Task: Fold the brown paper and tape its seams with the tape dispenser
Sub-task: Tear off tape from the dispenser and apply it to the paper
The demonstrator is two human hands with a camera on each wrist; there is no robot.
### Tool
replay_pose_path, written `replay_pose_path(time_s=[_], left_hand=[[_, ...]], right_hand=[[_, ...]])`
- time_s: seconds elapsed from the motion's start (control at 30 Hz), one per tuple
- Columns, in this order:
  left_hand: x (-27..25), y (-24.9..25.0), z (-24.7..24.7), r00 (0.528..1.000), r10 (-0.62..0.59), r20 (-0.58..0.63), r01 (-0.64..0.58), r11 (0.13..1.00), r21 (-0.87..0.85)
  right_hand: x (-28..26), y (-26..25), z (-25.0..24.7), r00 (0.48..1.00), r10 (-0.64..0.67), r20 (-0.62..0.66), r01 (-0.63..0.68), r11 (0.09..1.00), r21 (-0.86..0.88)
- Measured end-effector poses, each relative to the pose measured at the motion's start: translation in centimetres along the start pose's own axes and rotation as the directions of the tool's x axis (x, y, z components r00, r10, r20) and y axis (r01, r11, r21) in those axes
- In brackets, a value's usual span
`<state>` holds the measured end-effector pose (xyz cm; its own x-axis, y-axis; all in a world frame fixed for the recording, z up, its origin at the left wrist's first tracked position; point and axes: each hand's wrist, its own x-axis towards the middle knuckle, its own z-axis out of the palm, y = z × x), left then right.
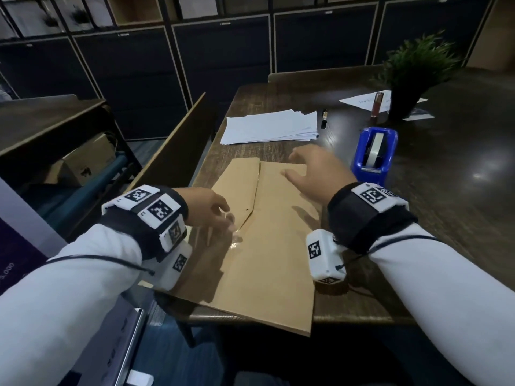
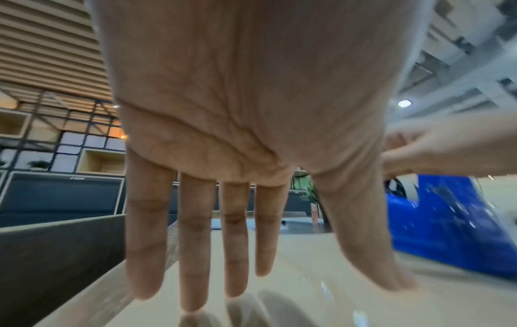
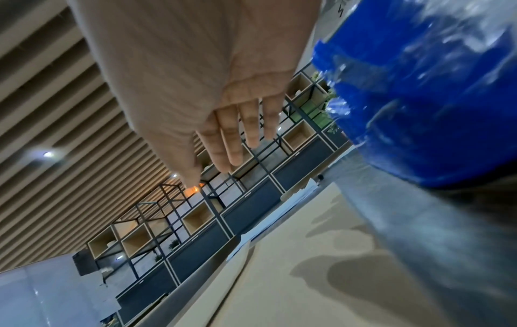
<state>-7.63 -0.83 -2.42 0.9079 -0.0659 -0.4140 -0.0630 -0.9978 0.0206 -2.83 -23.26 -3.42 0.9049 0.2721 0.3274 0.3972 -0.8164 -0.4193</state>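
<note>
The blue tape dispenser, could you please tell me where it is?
In the head view the blue tape dispenser stands on the dark wooden table, just beyond the right hand.

the folded paper [image 1: 267, 240] lies on the desk [image 1: 434, 190] at its near edge. the tape dispenser [image 1: 374, 153] stands at its 2 o'clock, a stack of sheets [image 1: 270, 126] at 12, the potted plant [image 1: 412, 71] behind the dispenser.

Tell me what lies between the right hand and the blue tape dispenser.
Nothing: in the head view only bare dark table separates the right hand from the tape dispenser.
</note>
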Motion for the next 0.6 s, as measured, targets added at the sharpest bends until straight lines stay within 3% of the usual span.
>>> replay_pose_path(time_s=[0.17,0.27,0.37,0.5,0.6], left_hand=[[0.7,1.7,-2.4,0.954,0.052,-0.295,-0.099,0.984,-0.147],[1.4,4.1,-2.7,0.91,0.072,-0.408,-0.214,0.925,-0.314],[2.8,6.2,-2.5,0.881,0.086,-0.466,-0.305,0.855,-0.42],[4.1,9.7,-3.0,0.85,0.109,-0.515,-0.4,0.77,-0.497],[5.0,12.6,-3.3,0.855,0.13,-0.502,-0.431,0.717,-0.548]], right_hand=[[-1.0,2.8,-1.4,0.961,-0.047,-0.271,0.035,0.998,-0.048],[-1.5,4.1,-2.3,0.935,0.008,-0.356,-0.046,0.994,-0.101],[-1.5,5.5,-3.2,0.936,0.143,-0.323,-0.182,0.979,-0.096],[-0.8,7.6,-4.1,0.926,0.319,-0.2,-0.313,0.948,0.062],[-0.4,8.2,-4.7,0.911,0.389,-0.141,-0.365,0.916,0.166]])
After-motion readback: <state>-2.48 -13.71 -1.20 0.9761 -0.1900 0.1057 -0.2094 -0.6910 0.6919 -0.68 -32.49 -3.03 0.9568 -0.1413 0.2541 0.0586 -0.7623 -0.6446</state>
